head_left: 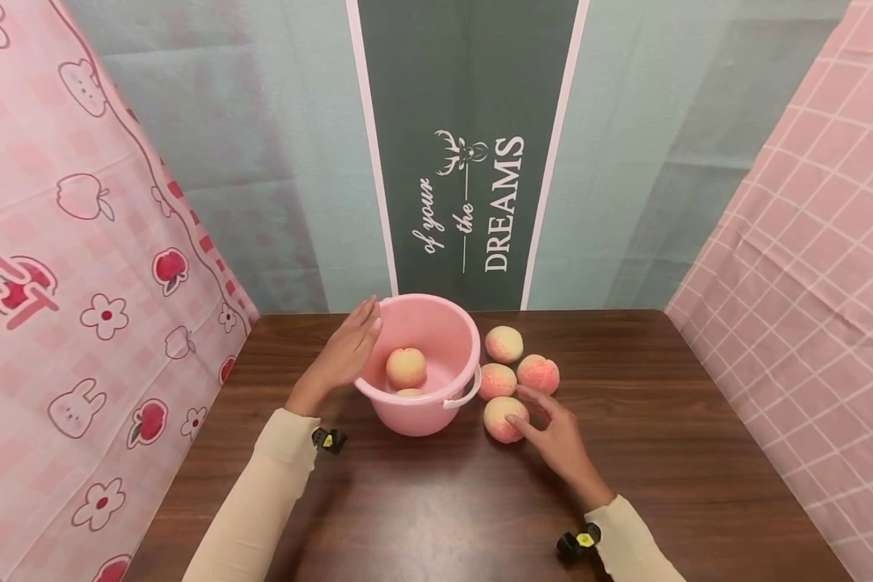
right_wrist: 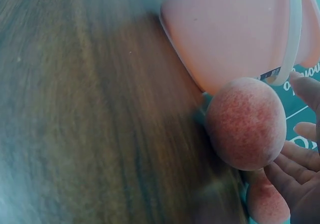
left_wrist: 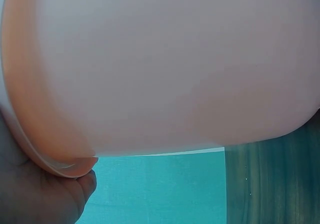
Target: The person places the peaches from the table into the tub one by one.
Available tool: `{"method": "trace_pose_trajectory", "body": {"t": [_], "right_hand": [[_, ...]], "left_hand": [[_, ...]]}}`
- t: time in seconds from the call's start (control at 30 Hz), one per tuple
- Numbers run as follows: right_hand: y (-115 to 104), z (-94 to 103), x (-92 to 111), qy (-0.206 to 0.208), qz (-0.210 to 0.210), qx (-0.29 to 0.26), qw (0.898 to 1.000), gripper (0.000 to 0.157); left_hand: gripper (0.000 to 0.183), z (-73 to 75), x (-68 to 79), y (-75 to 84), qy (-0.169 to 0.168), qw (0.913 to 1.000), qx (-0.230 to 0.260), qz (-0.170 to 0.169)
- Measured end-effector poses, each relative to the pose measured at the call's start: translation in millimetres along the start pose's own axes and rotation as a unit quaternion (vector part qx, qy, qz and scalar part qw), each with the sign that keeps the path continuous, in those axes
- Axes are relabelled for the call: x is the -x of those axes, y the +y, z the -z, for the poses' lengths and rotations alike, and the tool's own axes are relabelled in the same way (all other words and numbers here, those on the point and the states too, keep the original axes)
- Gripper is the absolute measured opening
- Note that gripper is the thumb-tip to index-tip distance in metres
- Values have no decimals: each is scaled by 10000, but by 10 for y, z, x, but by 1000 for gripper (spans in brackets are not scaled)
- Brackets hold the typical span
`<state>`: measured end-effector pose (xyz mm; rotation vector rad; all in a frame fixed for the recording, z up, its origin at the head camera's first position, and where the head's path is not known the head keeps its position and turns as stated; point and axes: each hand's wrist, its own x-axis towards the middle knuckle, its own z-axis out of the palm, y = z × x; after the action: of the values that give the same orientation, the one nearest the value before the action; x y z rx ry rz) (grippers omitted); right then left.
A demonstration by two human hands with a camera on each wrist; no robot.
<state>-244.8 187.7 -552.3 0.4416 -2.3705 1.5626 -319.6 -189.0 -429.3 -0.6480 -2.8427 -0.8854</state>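
A pink bucket (head_left: 425, 414) with a white handle (head_left: 466, 394) stands on the table, a peach (head_left: 406, 369) inside and part of another low behind the near rim. My left hand (head_left: 349, 343) rests along the bucket's left rim, its fingers fairly straight. To the bucket's right sit several peaches in a loose cluster. My right hand (head_left: 553, 432) reaches round the nearest one, a yellow and pink peach (head_left: 506, 419), with the thumb over its right side and the fingers extended. In the right wrist view, that peach (right_wrist: 246, 124) lies just beside the spread fingers (right_wrist: 300, 159).
Beyond the nearest peach are a pink-cheeked peach (head_left: 496, 381), a redder one (head_left: 538, 374) and a paler one (head_left: 504, 344) at the back. The brown wooden table (head_left: 436, 517) ends at a printed cloth backdrop (head_left: 473, 97). Patterned pink cloths hang along both sides.
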Motion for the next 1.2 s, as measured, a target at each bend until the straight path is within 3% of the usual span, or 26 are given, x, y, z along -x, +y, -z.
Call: {"method": "trace_pose_trajectory", "body": {"t": [0.57, 0.93, 1.03, 1.2], "right_hand": [[68, -31, 34, -47, -196, 403, 9990, 57], [-323, 16, 64, -293, -322, 270, 9987, 55], [-290, 9, 72, -332, -348, 268, 9985, 56], [-35, -43, 79, -290, -375, 286, 9985, 61]], "left_hand": [[59, 8, -7, -16, 29, 10000, 32, -90], [59, -8, -5, -24, 23, 9999, 35, -93], [59, -5, -7, -14, 20, 9999, 35, -102], [59, 1, -4, -7, 11, 10000, 39, -84]]}}
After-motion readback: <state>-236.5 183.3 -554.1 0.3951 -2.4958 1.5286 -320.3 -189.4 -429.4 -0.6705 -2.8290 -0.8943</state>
